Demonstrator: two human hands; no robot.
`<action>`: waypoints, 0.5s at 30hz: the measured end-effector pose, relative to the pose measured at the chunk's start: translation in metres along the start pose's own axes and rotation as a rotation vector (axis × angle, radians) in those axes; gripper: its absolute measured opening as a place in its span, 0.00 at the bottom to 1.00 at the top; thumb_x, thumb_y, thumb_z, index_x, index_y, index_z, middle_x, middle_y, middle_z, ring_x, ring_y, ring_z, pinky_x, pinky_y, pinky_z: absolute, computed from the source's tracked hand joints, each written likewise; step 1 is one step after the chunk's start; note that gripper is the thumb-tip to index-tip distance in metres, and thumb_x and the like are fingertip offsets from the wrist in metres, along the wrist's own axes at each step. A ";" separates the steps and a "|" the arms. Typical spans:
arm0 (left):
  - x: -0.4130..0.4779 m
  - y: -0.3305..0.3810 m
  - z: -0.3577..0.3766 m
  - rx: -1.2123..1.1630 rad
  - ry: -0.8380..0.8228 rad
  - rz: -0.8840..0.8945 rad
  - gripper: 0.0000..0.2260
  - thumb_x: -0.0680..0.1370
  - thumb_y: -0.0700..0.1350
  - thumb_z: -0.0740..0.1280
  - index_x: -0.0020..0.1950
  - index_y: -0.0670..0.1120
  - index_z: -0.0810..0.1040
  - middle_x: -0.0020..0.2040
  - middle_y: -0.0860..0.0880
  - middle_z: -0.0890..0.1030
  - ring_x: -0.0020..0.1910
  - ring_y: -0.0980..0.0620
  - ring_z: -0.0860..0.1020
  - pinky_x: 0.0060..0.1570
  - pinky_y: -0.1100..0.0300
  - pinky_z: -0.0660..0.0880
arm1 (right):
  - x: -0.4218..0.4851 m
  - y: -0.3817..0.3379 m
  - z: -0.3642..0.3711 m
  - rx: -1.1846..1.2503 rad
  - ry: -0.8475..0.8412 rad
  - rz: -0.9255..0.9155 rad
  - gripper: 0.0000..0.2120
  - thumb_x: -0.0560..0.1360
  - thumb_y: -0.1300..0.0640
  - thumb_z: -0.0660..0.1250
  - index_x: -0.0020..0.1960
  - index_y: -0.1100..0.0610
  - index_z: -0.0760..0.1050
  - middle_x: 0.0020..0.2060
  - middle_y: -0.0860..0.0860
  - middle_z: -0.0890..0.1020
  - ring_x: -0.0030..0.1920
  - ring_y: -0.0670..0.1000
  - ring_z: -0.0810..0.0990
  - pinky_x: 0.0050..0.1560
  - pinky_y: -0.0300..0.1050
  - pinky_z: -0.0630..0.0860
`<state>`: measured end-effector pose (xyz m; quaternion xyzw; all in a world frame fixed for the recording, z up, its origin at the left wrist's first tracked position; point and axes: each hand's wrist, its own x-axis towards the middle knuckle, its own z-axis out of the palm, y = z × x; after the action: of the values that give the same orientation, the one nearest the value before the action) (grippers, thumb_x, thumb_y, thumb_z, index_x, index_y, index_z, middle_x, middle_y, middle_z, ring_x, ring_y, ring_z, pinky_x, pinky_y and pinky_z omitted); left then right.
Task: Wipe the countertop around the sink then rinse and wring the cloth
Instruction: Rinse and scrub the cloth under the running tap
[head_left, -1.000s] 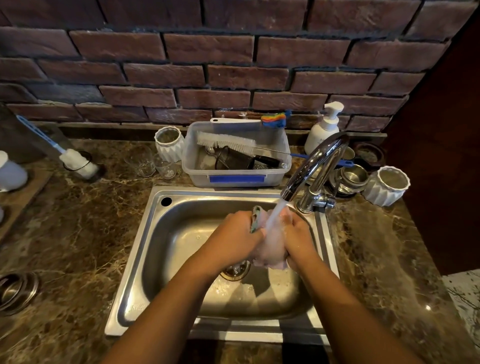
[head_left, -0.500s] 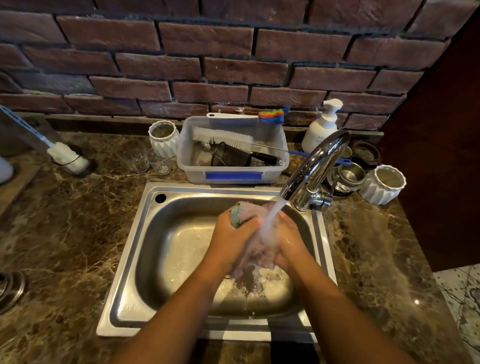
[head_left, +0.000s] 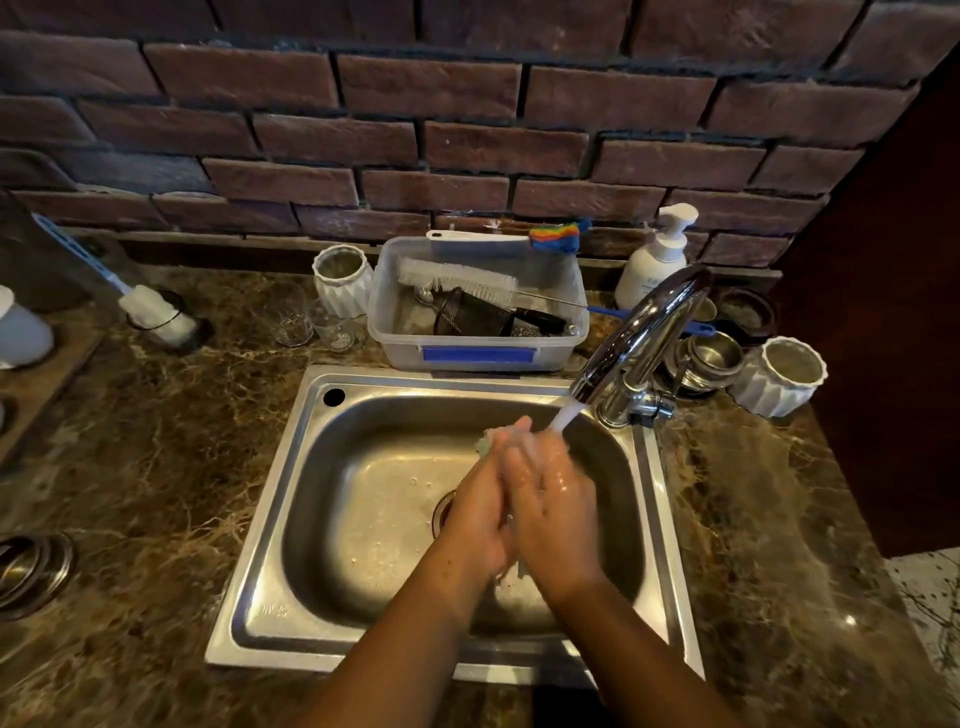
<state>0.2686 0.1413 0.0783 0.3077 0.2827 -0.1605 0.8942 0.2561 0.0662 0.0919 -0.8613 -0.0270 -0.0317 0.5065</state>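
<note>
Hands: left hand and right hand are pressed together palm to palm over the sink, fingers pointing away toward the tap.
Cloth: squished between the two palms — only a greenish corner pokes out by the fingertips, plus a pale bit hanging below the wrists. Rest of it is hidden.
Grip: both hands look fairly flat, fingers mostly straight, sandwiching the cloth rather than curling round it. It's a bit blurry, so that's as far as I'd go.
Water: the chrome faucet is running, and the stream lands right on the fingertips. Right hand looks wet and shiny.
Sink: stainless basin with droplets on the bottom; the drain is half covered by the left hand.
Bench: dark marbled stone all around the sink.
Behind the sink: clear plastic tub with a white bottle brush lying across it, a white soap pump bottle to the right, a white ribbed cup past the faucet — another ribbed cup left of the tub.
</note>
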 end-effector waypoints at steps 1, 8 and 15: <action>-0.002 -0.002 0.000 -0.060 -0.034 -0.034 0.18 0.81 0.53 0.65 0.70 0.50 0.78 0.56 0.45 0.85 0.59 0.48 0.83 0.57 0.52 0.77 | 0.000 -0.004 0.003 -0.108 0.005 -0.048 0.11 0.81 0.48 0.61 0.61 0.49 0.74 0.49 0.54 0.82 0.50 0.53 0.82 0.45 0.44 0.80; -0.003 -0.001 -0.013 0.122 -0.057 -0.001 0.21 0.85 0.56 0.54 0.67 0.47 0.80 0.55 0.42 0.85 0.45 0.48 0.86 0.37 0.58 0.80 | 0.061 0.038 -0.003 -0.199 -0.088 0.176 0.08 0.81 0.62 0.63 0.57 0.61 0.79 0.49 0.58 0.83 0.52 0.56 0.81 0.49 0.33 0.72; 0.000 0.014 -0.021 0.256 0.068 0.119 0.20 0.82 0.61 0.58 0.63 0.51 0.80 0.54 0.45 0.87 0.54 0.44 0.85 0.50 0.48 0.82 | 0.033 0.028 -0.014 0.048 0.051 0.211 0.07 0.83 0.50 0.58 0.51 0.47 0.74 0.43 0.48 0.80 0.44 0.46 0.82 0.43 0.44 0.80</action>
<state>0.2667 0.1646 0.0710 0.4409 0.2713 -0.1315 0.8454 0.2903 0.0412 0.0772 -0.8459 0.0759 0.0004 0.5279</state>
